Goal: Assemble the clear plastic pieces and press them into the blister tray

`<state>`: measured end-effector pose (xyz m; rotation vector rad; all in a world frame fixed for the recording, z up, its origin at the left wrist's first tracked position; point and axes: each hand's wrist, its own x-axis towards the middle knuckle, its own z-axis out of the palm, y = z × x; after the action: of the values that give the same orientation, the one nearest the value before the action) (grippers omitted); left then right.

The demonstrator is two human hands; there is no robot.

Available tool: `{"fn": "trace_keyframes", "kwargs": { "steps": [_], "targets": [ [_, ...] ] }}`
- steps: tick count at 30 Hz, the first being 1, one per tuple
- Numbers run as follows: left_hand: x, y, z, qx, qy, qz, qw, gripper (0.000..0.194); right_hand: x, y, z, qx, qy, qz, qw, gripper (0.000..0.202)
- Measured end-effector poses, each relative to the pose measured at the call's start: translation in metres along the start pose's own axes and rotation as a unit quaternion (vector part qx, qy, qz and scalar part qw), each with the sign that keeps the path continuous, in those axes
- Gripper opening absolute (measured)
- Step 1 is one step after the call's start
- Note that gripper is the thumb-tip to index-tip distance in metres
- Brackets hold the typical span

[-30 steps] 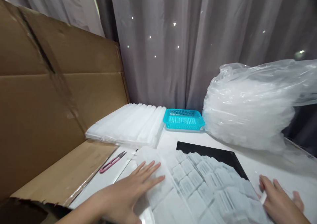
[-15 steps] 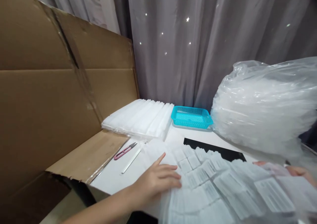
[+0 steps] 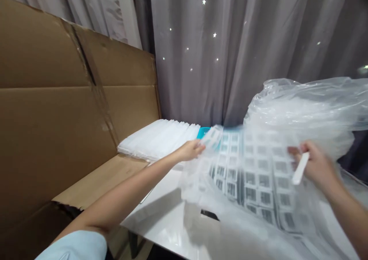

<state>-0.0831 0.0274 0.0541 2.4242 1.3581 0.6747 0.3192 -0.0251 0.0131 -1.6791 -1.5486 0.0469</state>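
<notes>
My left hand [image 3: 194,149] pinches the upper left edge of a see-through plastic sheet [image 3: 261,181] covered with rows of white labels printed in dark marks. The sheet is lifted in front of me and smeared by motion. On its right side, my right hand [image 3: 314,164] is closed around a flat white stick [image 3: 301,169]. That hand's fingertips are at the sheet's edge, blurred, so their hold on it is unclear. Part of a black flat piece [image 3: 209,214] shows below the sheet.
A white table [image 3: 161,214] carries a stack of white ridged sheets [image 3: 161,137] at back left. A blue basket [image 3: 203,132] is mostly hidden. A bulky clear plastic bag [image 3: 296,112] stands right. Tall cardboard [image 3: 71,118] walls the left; grey curtains [image 3: 195,91] hang behind.
The labelled sheet has risen off the table, partly covering the basket. My left hand has moved forward and closed on its edge. My right hand has come further into view with the white stick.
</notes>
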Motion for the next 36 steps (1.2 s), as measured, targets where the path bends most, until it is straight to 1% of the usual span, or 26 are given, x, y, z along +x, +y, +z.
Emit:
{"fn": "trace_keyframes", "kwargs": {
  "steps": [1,2,3,5,6,7,8,11,13,16,19,24,28,31,34,36],
  "targets": [
    [-0.005,-0.014,0.004,0.014,-0.028,0.011,0.999,0.054,-0.007,-0.001,0.016,-0.007,-0.017,-0.004,1.0,0.021],
    [-0.012,-0.029,0.005,0.027,-0.045,0.02,0.998,0.053,-0.014,-0.001,0.032,-0.009,-0.042,-0.016,0.999,0.02],
    [-0.018,-0.043,0.003,0.042,-0.055,0.024,0.997,0.057,-0.022,0.0,0.047,-0.013,-0.068,-0.033,0.997,0.016],
    [-0.03,-0.07,-0.004,0.072,-0.072,0.013,0.995,0.078,-0.033,0.009,0.074,-0.039,-0.103,-0.058,0.992,0.011],
    [-0.034,-0.082,-0.007,0.085,-0.076,-0.002,0.993,0.088,-0.037,0.015,0.084,-0.055,-0.109,-0.058,0.991,0.01],
    [-0.038,-0.092,-0.01,0.094,-0.076,-0.014,0.993,0.092,-0.039,0.022,0.091,-0.068,-0.108,-0.055,0.99,0.011],
    [-0.04,-0.101,-0.013,0.099,-0.075,-0.022,0.992,0.09,-0.041,0.029,0.096,-0.075,-0.103,-0.05,0.991,0.012],
    [-0.037,-0.118,-0.02,0.097,-0.053,-0.039,0.993,0.073,-0.043,0.043,0.098,-0.067,-0.094,-0.025,0.993,0.018],
    [-0.031,-0.123,-0.027,0.09,-0.029,-0.055,0.994,0.069,-0.044,0.047,0.096,-0.057,-0.095,-0.006,0.994,0.02],
    [-0.023,-0.126,-0.038,0.081,-0.004,-0.074,0.994,0.07,-0.046,0.047,0.095,-0.05,-0.091,0.009,0.995,0.021],
    [-0.021,-0.125,-0.039,0.071,0.004,-0.07,0.995,0.072,-0.047,0.048,0.096,-0.048,-0.086,0.005,0.995,0.021],
    [-0.024,-0.128,-0.029,0.057,-0.002,-0.049,0.997,0.072,-0.047,0.051,0.097,-0.046,-0.086,0.016,0.995,0.022],
    [-0.026,-0.129,-0.025,0.071,0.0,-0.042,0.997,0.071,-0.047,0.051,0.096,-0.046,-0.083,0.019,0.995,0.022],
    [-0.031,-0.124,-0.017,0.093,-0.013,-0.009,0.996,0.073,-0.047,0.049,0.096,-0.046,-0.079,0.016,0.996,0.023],
    [-0.038,-0.117,-0.003,0.152,-0.041,0.037,0.987,0.079,-0.047,0.047,0.095,-0.045,-0.077,0.015,0.996,0.022],
    [-0.039,-0.118,0.003,0.199,-0.042,0.044,0.978,0.072,-0.047,0.045,0.094,-0.043,-0.074,0.02,0.996,0.023]
  ]
}}
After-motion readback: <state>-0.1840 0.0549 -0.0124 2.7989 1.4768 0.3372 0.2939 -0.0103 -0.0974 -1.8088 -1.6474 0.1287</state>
